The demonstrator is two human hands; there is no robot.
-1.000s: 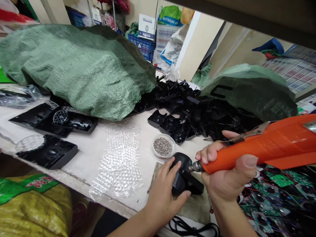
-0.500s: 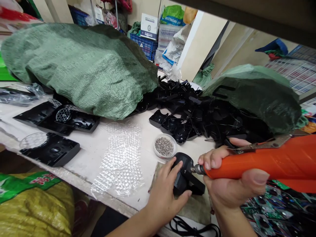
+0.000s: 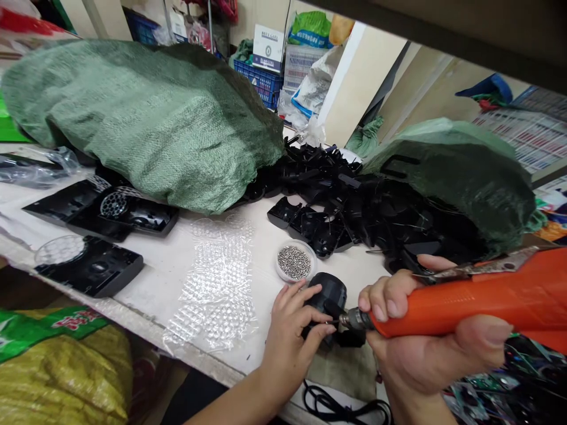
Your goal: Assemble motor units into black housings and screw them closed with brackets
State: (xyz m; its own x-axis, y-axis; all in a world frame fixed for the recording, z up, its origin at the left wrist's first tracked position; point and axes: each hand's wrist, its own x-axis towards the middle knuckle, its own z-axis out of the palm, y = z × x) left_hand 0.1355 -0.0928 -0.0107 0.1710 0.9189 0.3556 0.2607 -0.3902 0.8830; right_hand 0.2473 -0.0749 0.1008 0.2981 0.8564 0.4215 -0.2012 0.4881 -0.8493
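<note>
An orange electric screwdriver [image 3: 460, 301] lies in the grip of my right hand [image 3: 425, 348], its fingers and thumb wrapped round the body. Its metal bit [image 3: 352, 319] points left, over a small black plastic housing [image 3: 330, 289]. My left hand [image 3: 295, 330] leans on the housing's left side, with thumb and index finger pinched close to the bit's tip. Between those fingertips shows a thin metal piece, too small to name surely. Part of the housing is hidden behind my fingers and the tool. A round dish of small screws [image 3: 294, 262] stands just behind it.
Clear textured discs [image 3: 217, 289] overlap left of my hands. Black plastic casings [image 3: 101, 265] lie further left. Dark parts [image 3: 367, 206] heap at the back beside a green woven sack [image 3: 163, 118]. A black cable [image 3: 341, 410] coils in front; circuit boards [image 3: 482, 383] lie at right.
My left thumb and index finger have come together beside the bit, from spread on the housing. The screwdriver has dropped slightly and tilted. The black housing has turned a little.
</note>
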